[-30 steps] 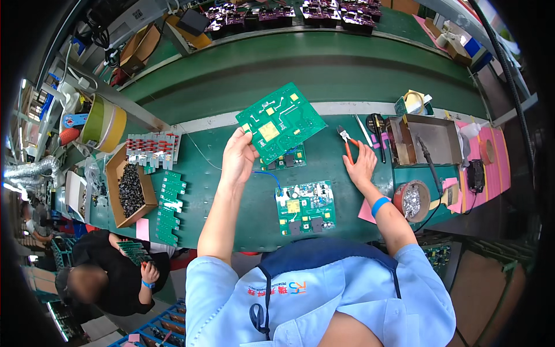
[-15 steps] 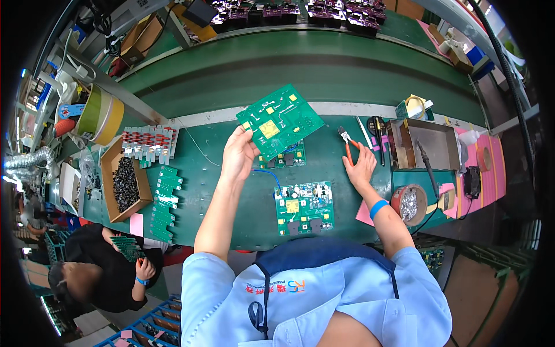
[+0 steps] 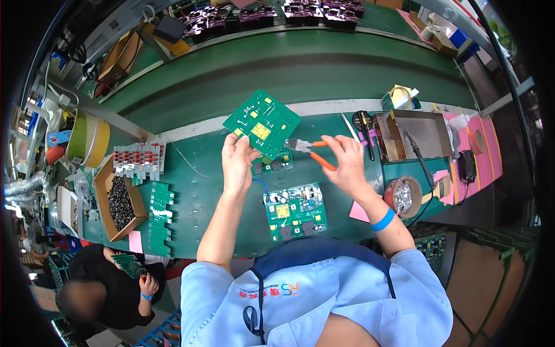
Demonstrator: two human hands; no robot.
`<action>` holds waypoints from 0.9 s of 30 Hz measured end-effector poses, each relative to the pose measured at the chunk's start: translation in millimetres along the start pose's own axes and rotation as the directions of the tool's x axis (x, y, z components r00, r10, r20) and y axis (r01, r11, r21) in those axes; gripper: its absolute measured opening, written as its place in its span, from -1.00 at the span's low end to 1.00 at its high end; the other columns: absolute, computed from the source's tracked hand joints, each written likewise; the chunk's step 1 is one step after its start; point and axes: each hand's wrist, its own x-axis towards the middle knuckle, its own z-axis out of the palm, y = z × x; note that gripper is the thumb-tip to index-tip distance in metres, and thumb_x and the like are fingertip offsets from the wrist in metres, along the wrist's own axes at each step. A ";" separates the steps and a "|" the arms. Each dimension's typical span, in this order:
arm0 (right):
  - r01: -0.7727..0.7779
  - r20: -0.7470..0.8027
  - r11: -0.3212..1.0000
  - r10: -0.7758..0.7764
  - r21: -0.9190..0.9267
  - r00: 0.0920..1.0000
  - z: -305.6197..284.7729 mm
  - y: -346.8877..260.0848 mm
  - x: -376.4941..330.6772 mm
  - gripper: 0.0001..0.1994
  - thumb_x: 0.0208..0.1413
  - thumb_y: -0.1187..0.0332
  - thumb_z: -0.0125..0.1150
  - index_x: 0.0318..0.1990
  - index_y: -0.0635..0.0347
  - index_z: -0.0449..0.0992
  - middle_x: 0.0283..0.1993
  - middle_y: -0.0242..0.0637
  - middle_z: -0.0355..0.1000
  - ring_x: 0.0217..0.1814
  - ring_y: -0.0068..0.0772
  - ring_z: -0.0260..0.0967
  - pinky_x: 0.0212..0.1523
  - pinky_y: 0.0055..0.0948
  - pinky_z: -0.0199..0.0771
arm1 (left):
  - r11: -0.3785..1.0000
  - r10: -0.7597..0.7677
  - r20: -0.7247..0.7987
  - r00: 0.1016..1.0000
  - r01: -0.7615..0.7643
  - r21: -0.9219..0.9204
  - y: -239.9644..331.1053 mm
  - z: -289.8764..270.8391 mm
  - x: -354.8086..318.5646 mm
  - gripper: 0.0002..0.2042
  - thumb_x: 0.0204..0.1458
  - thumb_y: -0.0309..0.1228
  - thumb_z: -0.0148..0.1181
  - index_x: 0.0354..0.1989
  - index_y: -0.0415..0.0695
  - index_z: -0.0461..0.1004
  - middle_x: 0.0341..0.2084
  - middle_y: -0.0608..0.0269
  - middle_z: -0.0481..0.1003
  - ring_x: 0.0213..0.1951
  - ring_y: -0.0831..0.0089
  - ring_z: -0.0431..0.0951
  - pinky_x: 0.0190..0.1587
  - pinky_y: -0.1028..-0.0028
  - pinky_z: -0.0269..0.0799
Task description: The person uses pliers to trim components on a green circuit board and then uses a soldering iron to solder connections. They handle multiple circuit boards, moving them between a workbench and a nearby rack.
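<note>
My left hand (image 3: 236, 159) pinches the near left corner of a green circuit board (image 3: 272, 118), held up over the bench and tilted, with yellow patches on the side that shows. In my right hand (image 3: 346, 162) is a pair of orange-handled cutters (image 3: 321, 152); their jaws are at the board's right edge, but whether they touch it I cannot tell. Partly hidden under the raised board lies another circuit board (image 3: 277, 164). Closer to me, a populated circuit board (image 3: 296, 209) lies flat, with a blue wire at its upper left.
On the left are a cardboard box of small dark parts (image 3: 120, 202) and a strip of green boards (image 3: 160, 217). To the right stand a metal tray (image 3: 419, 134), a soldering iron (image 3: 420, 156) and a round tin (image 3: 403, 196). A co-worker (image 3: 110, 289) sits at lower left.
My right hand has lifted the cutters off the bench and brought them left to the held board. The board has turned and shifted slightly left in the view.
</note>
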 end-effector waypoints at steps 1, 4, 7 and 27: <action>0.000 0.004 1.000 0.000 -0.013 1.000 1.7 -3.3 0.0 -0.39 -0.48 0.41 0.27 -0.06 0.02 0.31 -0.22 -0.22 0.20 -0.13 -0.23 0.14 -0.17 -0.28 0.05 | 1.000 0.008 0.004 1.000 -0.008 -0.011 -3.6 1.5 0.7 -0.84 0.05 -0.48 -0.16 -0.23 -0.27 0.16 -0.31 0.08 0.38 -0.31 0.40 0.47 -0.31 0.47 0.44; 0.002 -0.001 1.000 -0.002 -0.027 1.000 5.8 -7.2 0.2 -0.40 -0.47 0.41 0.26 -0.07 0.02 0.32 -0.23 -0.22 0.21 -0.16 -0.25 0.14 -0.18 -0.28 0.04 | 0.999 0.030 -0.004 1.000 -0.031 -0.017 -7.1 6.1 -0.1 -0.83 0.04 -0.48 -0.15 -0.23 -0.28 0.15 -0.33 0.09 0.39 -0.35 0.43 0.47 -0.35 0.51 0.45; 0.013 -0.010 0.999 -0.014 -0.045 1.000 4.4 -9.8 2.3 -0.42 -0.45 0.43 0.25 -0.08 0.04 0.33 -0.27 -0.25 0.22 -0.19 -0.27 0.15 -0.20 -0.32 0.05 | 0.999 0.032 -0.011 0.999 -0.032 -0.008 -9.1 6.7 -1.0 -0.84 0.04 -0.48 -0.14 -0.23 -0.29 0.16 -0.35 0.11 0.39 -0.36 0.45 0.47 -0.35 0.52 0.45; -0.738 0.592 0.021 0.583 0.674 0.556 29.2 46.7 -20.4 -0.41 -0.07 0.05 0.08 0.07 0.18 0.12 -0.31 -0.32 0.26 -0.32 -0.52 0.25 -0.41 -0.54 0.31 | 0.997 0.014 0.012 1.000 -0.013 -0.080 -9.6 -14.2 -3.4 -0.87 0.03 -0.49 -0.18 -0.26 -0.23 0.21 -0.32 0.14 0.40 -0.32 0.45 0.46 -0.29 0.40 0.42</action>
